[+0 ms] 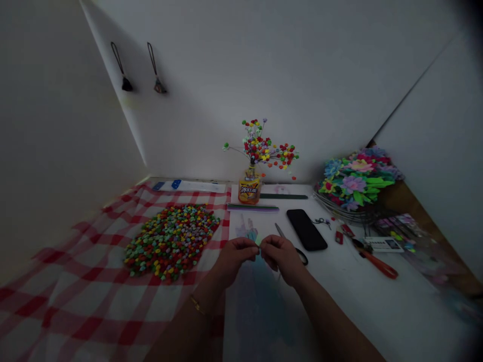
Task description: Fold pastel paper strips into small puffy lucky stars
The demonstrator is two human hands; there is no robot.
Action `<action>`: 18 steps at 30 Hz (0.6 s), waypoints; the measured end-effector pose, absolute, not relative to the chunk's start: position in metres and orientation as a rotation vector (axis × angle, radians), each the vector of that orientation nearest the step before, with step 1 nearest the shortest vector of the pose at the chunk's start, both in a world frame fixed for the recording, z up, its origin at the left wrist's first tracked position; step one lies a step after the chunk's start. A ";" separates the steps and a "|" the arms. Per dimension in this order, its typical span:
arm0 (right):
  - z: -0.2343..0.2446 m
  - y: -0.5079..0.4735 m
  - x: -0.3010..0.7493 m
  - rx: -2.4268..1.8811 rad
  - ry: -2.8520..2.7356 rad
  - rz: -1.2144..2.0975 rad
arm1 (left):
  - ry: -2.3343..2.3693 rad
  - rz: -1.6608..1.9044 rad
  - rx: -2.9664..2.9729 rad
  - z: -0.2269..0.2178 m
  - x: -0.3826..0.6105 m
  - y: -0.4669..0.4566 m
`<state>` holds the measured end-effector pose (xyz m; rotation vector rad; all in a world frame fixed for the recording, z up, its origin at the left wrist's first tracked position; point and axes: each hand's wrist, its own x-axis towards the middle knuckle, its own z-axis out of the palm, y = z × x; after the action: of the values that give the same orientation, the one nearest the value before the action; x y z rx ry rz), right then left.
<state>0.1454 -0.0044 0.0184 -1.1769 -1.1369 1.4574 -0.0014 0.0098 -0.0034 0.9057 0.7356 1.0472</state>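
Note:
Over the middle of the table, my left hand [238, 255] and my right hand [281, 256] meet fingertip to fingertip. Both are closed in a pinch around something tiny and dark between them, too small to name. Beneath and just beyond the fingers lie pale blue and pinkish paper strips [252, 232]. Scissors [279, 230] rest partly hidden under my right hand, with a black handle loop showing beside it. Left of my hands spreads a big pile of small folded paper stars [175, 239] in many colours.
A bottle [249, 190] holding star-tipped stems stands at the back, with bundled thin sticks [252, 207] before it. To the right are a black phone [306, 230], orange-handled pliers [381, 265] and bright craft flowers [356, 178]. A red checked cloth [86, 261] covers the left side.

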 end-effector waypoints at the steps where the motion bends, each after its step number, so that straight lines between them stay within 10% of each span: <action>1: 0.018 -0.005 0.145 -1.166 -1.155 1.440 | 0.737 1.054 0.915 -0.004 -0.001 0.010; 18: 0.016 -0.005 0.144 -1.172 -1.264 1.401 | 0.784 1.133 0.884 -0.008 0.002 0.010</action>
<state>0.1437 -0.0050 0.0158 -1.1724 -1.2645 1.4010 0.0018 0.0102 -0.0081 0.8836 0.7838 1.1329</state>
